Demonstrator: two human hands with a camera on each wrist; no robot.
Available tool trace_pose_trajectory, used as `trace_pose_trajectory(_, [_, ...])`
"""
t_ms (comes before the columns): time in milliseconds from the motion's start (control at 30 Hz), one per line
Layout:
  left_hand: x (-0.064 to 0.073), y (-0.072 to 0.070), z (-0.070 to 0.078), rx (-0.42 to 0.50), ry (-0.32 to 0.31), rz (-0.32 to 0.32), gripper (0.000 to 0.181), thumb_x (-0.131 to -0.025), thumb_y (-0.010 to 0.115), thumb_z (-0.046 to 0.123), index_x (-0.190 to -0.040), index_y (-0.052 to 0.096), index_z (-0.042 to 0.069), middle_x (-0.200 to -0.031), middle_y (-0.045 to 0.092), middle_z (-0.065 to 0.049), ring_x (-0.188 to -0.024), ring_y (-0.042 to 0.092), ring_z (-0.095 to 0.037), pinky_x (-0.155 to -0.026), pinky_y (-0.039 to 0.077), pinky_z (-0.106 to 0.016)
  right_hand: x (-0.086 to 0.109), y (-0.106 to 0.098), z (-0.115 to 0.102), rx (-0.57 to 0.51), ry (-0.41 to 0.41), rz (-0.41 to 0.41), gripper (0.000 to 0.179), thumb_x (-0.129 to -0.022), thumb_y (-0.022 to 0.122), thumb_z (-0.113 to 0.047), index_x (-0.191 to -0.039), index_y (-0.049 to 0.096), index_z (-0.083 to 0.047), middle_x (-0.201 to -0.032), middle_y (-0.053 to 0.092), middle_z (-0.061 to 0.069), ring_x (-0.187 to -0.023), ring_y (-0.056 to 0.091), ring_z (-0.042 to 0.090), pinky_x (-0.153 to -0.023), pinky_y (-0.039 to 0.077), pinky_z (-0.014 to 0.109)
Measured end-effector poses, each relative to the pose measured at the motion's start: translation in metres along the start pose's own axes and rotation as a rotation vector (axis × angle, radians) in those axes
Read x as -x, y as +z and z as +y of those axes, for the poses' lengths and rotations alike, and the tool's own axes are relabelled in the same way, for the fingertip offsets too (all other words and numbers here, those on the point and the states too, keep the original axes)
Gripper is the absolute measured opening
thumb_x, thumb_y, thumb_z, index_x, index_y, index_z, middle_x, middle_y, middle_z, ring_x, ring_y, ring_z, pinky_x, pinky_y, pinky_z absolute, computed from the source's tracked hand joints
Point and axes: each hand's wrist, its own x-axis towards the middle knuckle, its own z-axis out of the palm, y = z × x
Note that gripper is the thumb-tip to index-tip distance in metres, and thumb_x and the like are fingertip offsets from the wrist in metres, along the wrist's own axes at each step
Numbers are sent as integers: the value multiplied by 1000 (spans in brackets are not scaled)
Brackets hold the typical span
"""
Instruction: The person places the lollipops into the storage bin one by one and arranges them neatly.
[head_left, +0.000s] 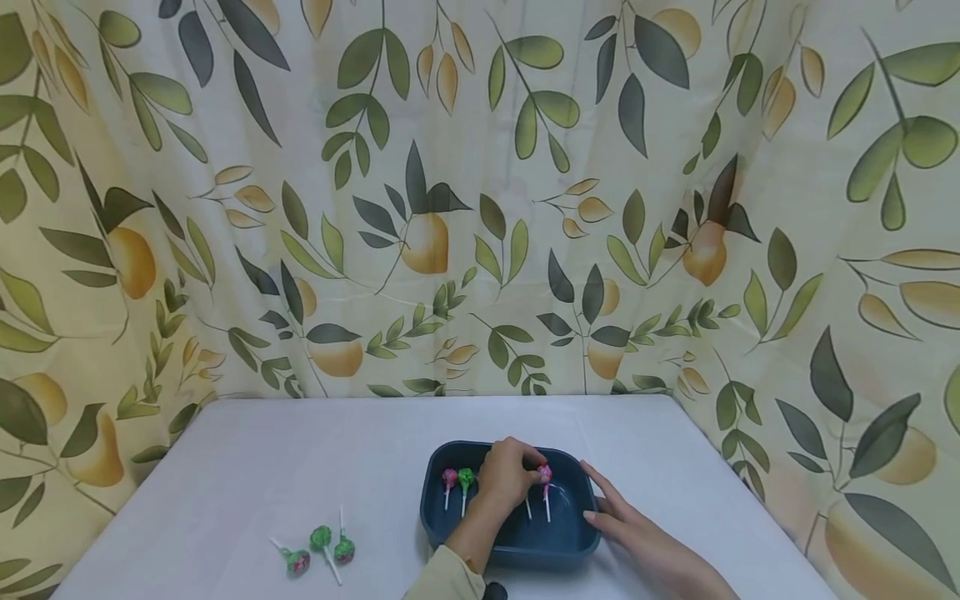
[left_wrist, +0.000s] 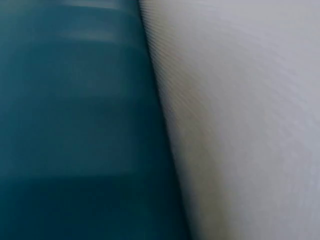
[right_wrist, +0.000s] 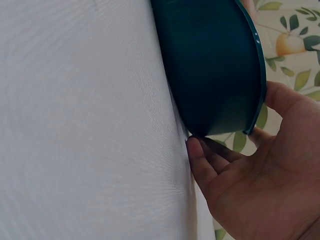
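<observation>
My left hand (head_left: 508,473) reaches over a dark blue container (head_left: 517,560) and pinches a pink-wrapped lollipop (head_left: 545,473), its white stick pointing down. Left of the hand, inside the container, are a pink lollipop (head_left: 449,477) and a green lollipop (head_left: 466,478). Another white stick (head_left: 528,507) shows beside the hand, its head hidden. With my right hand (head_left: 628,527) I hold the container's right end; the right wrist view has the thumb at the rim and fingertips low on the wall (right_wrist: 215,90). The left wrist view shows only blurred container wall (left_wrist: 80,125) and white cloth.
On the white table (head_left: 300,450), left of the container, lie several lollipops: one green and red (head_left: 297,562), one green (head_left: 321,537) and another green one (head_left: 344,550). A small black round thing (head_left: 495,592) shows at the bottom edge. Behind hangs a leaf-patterned curtain (head_left: 465,317).
</observation>
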Motion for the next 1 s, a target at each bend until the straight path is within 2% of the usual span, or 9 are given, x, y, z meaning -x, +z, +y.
trace_pose_trajectory(333, [-1,2,-1,18,-6,-13,13,-81,90,17,-94,85,19,-92,75,4,-98,69,-21,-83,56,-48,1,0,-1,15,-14,-12,79,-102,59,-53,-166,15,-38,-162,20,36,-145,22,58,-106,24,77])
trace_pose_trajectory(500, [-2,3,-1,11,14,-17,14,-80,91,16,-92,84,17,-86,74,7,-93,70,-19,-80,57,-44,1,-2,-1,15,-19,-7,78,-102,59,-52,-166,15,-39,-162,20,36,-146,21,58,-106,23,78])
trace_pose_trajectory(667, [-1,3,-3,-16,5,-32,14,-79,91,16,-91,84,16,-83,74,8,-91,69,-18,-80,56,-44,1,-2,2,16,-58,-47,76,-105,55,-49,-166,11,-37,-160,20,38,-146,21,58,-108,21,76])
trace_pose_trajectory(1000, [-1,1,-6,-2,27,-39,15,-78,93,15,-89,83,14,-80,73,8,-85,69,-15,-78,56,-43,1,-3,3,27,-79,-48,74,-106,54,-48,-166,11,-38,-160,19,39,-147,20,57,-109,22,75])
